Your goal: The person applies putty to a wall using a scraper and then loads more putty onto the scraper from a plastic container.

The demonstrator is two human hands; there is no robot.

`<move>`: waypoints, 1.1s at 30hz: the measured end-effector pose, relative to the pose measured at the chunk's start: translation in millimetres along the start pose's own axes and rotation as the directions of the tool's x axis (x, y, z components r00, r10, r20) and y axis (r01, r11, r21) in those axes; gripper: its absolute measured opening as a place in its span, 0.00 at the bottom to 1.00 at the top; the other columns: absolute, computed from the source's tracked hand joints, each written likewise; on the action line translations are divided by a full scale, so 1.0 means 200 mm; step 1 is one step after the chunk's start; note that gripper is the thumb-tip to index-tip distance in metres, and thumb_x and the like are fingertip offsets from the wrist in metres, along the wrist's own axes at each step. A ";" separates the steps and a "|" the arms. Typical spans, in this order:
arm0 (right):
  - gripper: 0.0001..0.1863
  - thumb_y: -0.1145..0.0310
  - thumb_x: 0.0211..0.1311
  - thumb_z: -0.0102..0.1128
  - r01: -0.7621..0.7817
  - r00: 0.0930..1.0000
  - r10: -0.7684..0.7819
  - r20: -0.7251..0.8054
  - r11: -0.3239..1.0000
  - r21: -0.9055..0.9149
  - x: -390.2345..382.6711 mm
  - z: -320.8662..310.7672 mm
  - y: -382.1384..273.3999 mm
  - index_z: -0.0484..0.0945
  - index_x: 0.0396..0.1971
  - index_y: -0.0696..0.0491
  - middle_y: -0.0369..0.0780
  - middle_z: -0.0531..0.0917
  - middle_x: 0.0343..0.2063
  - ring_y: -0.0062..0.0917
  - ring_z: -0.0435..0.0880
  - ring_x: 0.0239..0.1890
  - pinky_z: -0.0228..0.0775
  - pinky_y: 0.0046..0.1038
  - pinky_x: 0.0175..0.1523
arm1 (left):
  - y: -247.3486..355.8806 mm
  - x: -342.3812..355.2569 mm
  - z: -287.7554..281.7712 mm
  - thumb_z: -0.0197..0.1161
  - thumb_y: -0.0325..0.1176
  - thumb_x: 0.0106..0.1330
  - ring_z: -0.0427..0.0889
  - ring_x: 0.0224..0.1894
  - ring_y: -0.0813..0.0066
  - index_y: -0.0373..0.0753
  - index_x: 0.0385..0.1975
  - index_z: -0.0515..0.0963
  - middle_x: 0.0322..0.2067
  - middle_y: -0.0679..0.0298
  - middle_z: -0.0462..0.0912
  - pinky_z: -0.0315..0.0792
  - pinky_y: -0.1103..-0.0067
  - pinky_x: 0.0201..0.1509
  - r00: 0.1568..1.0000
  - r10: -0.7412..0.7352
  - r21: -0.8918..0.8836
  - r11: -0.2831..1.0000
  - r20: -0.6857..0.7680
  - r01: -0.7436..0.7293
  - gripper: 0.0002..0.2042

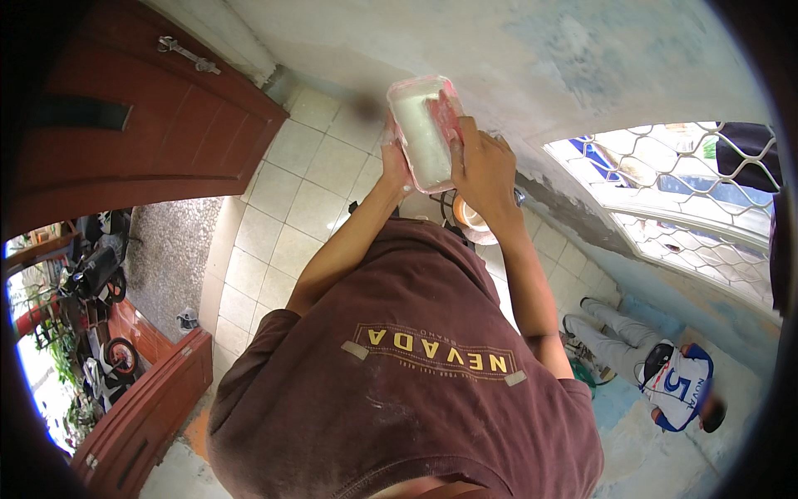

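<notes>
My left hand grips the left side of a clear, pink-edged rectangular tub, held up in front of me. White paste lies inside it. My right hand is closed around a red, flat putty scraper, smeared with white, at the tub's right side. The scraper's blade rests over the paste; whether it touches the tub's rim is hard to tell. Below the right hand is an orange-rimmed container with pale contents, partly hidden by my arm and shirt.
A patchy, plastered wall rises ahead. On the right is a window with a white metal grille. A red-brown door stands at left above pale floor tiles. Another person is at lower right; motorcycles are outside.
</notes>
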State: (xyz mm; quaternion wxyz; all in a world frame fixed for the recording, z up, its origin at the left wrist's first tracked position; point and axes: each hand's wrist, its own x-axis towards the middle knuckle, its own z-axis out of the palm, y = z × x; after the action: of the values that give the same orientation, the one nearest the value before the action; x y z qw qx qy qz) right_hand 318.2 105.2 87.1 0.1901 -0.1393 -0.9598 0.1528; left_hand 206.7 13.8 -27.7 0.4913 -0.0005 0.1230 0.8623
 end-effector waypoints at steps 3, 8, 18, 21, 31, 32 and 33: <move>0.10 0.70 0.66 0.57 0.021 0.999 -0.020 -0.025 1.000 0.021 0.00 0.01 -0.01 0.73 0.45 0.55 0.44 0.81 0.19 0.42 0.81 0.23 0.67 0.42 0.35 | 0.00 0.01 -0.05 0.36 0.65 0.78 0.78 0.64 0.60 0.45 0.72 0.64 0.64 0.57 0.74 0.76 0.59 0.68 1.000 0.010 0.025 1.000 -0.007 -0.010 0.35; 0.11 0.71 0.68 0.56 -0.061 0.997 0.063 -0.039 0.998 0.034 0.00 0.01 0.01 0.72 0.48 0.53 0.45 0.83 0.23 0.43 0.84 0.27 0.69 0.43 0.38 | 0.00 0.03 -0.06 0.35 0.65 0.78 0.79 0.63 0.60 0.44 0.71 0.64 0.64 0.56 0.75 0.78 0.61 0.66 0.999 0.043 0.087 0.995 -0.005 -0.042 0.35; 0.09 0.70 0.70 0.54 -0.088 0.995 0.091 0.048 0.995 -0.053 -0.01 -0.01 0.08 0.71 0.47 0.53 0.44 0.83 0.21 0.43 0.81 0.24 0.65 0.41 0.39 | -0.01 0.06 -0.02 0.34 0.66 0.77 0.78 0.64 0.59 0.43 0.71 0.64 0.65 0.56 0.73 0.77 0.59 0.68 1.000 0.013 0.107 0.994 0.004 -0.013 0.36; 0.08 0.70 0.70 0.54 -0.066 0.998 0.066 0.014 0.998 -0.012 0.00 -0.02 0.07 0.71 0.46 0.53 0.43 0.81 0.19 0.42 0.80 0.23 0.63 0.41 0.39 | -0.02 0.10 -0.02 0.34 0.66 0.77 0.77 0.65 0.58 0.44 0.72 0.64 0.66 0.56 0.73 0.76 0.58 0.69 1.000 0.009 0.060 0.998 -0.002 -0.009 0.36; 0.08 0.70 0.70 0.54 -0.038 0.996 0.049 0.070 0.987 -0.155 0.01 -0.06 0.10 0.71 0.46 0.53 0.42 0.80 0.19 0.40 0.78 0.23 0.55 0.40 0.39 | -0.04 0.08 0.04 0.34 0.65 0.78 0.80 0.62 0.58 0.44 0.72 0.64 0.64 0.55 0.75 0.77 0.59 0.67 1.000 0.004 0.081 0.997 -0.013 -0.003 0.35; 0.09 0.70 0.70 0.54 -0.036 0.997 0.045 0.057 0.988 -0.150 0.01 -0.06 0.10 0.71 0.47 0.53 0.42 0.79 0.19 0.39 0.79 0.24 0.55 0.40 0.39 | -0.03 0.08 0.05 0.34 0.65 0.79 0.79 0.62 0.58 0.44 0.72 0.64 0.64 0.55 0.75 0.77 0.59 0.67 1.000 0.022 0.102 0.995 -0.004 -0.021 0.35; 0.10 0.70 0.68 0.55 0.002 0.999 0.001 0.033 0.995 -0.104 0.01 -0.05 0.10 0.72 0.46 0.53 0.42 0.80 0.19 0.39 0.79 0.23 0.56 0.41 0.40 | -0.03 0.08 0.06 0.34 0.64 0.79 0.79 0.63 0.58 0.44 0.72 0.64 0.64 0.55 0.75 0.77 0.59 0.67 0.999 0.040 0.122 0.992 0.005 -0.040 0.35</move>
State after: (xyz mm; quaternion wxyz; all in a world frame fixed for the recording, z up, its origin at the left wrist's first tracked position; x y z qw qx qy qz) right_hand 325.0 125.5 88.9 0.1668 -0.1463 -0.9694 0.1047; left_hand 205.4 33.6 -19.8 0.4733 0.0332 0.1748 0.8628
